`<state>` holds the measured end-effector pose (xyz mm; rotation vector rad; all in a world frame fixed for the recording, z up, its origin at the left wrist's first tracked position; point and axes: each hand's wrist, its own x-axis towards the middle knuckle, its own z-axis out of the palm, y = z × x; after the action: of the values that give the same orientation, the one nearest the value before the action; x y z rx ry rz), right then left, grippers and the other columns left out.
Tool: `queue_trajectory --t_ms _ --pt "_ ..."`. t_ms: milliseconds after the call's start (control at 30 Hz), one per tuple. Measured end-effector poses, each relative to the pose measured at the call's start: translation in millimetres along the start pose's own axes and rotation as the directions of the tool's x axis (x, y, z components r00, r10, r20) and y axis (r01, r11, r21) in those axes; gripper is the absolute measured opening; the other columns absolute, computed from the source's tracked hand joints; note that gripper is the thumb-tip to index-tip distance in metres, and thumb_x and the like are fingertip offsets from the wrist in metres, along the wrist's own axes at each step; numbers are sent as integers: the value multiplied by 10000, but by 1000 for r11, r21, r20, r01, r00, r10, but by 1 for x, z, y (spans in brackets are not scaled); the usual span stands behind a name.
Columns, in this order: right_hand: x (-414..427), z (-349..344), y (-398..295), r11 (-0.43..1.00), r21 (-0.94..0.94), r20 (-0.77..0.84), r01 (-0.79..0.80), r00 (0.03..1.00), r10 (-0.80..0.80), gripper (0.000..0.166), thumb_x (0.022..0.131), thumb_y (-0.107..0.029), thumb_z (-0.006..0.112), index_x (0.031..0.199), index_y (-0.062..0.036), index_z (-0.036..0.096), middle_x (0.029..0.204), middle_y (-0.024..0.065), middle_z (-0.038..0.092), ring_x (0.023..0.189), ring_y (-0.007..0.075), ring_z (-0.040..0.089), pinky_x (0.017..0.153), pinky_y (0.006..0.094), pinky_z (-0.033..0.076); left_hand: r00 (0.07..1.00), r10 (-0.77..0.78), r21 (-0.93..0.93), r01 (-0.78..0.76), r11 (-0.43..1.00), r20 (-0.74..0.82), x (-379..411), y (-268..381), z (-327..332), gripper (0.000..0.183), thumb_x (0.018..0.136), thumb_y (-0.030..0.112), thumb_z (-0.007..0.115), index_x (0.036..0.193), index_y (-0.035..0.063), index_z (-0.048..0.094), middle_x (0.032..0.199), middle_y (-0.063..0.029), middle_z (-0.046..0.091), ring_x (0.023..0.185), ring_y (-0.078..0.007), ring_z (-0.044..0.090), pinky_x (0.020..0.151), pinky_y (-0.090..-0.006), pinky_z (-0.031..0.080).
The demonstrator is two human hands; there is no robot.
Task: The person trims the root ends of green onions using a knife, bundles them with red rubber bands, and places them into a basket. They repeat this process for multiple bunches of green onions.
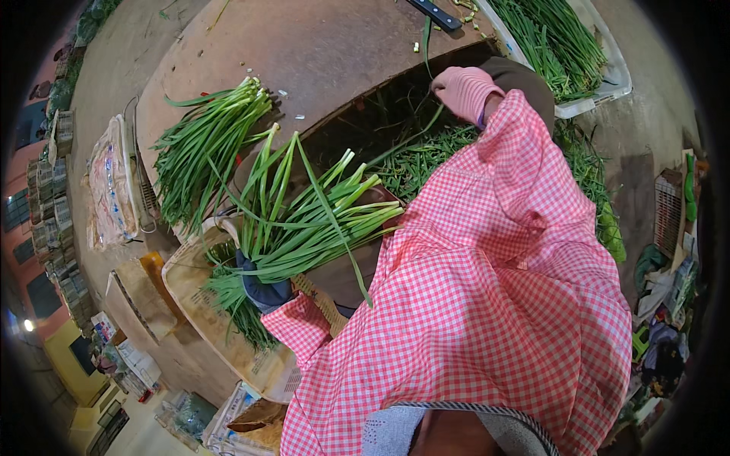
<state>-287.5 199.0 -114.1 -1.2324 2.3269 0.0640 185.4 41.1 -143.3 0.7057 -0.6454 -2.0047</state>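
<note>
My left hand [263, 285], in a dark blue glove, is closed around a bunch of green garlic chives [319, 222] with pale stem ends, spread in a fan. Another bunch of chives [214, 142] lies at the left of the brown table [319, 62]. My right hand [465, 94], in a pink ribbed glove, is raised at the table's near edge. A long loose leaf [413, 134] runs down from its fingers, which seem to pinch it. Trimmed leaves [422, 162] lie heaped below the edge. A knife with a black handle [436, 14] lies on the table.
A white plastic tub [619, 85] of long chives stands at the upper right. Beneath my left hand is a worn, pale crate [228, 350] with more greens. Cut stem bits [416, 47] dot the table. Cardboard [137, 296] and a plastic-wrapped bundle [114, 185] are at the left.
</note>
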Motion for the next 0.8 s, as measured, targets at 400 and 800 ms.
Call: queue_trajectory --t_ms 400,800 --pt "-27 40 -109 621 201 -25 758 637 -770 292 863 -299 478 1068 -135 606 924 133 652 830 333 635 695 408 511 998 -47 -16 48 999 29 -5 -2 7 358 885 100 481 1240 71 510 1241 -154 558 1103 -322 566 918 -509 482" --pt "-20 18 -148 726 658 96 199 934 -343 485 798 -466 509 997 -55 672 940 185 662 894 329 629 814 387 488 999 -35 -41 34 999 -10 -10 0 -3 428 872 110 463 1298 68 460 1272 -172 526 1138 -345 535 948 -525 449"
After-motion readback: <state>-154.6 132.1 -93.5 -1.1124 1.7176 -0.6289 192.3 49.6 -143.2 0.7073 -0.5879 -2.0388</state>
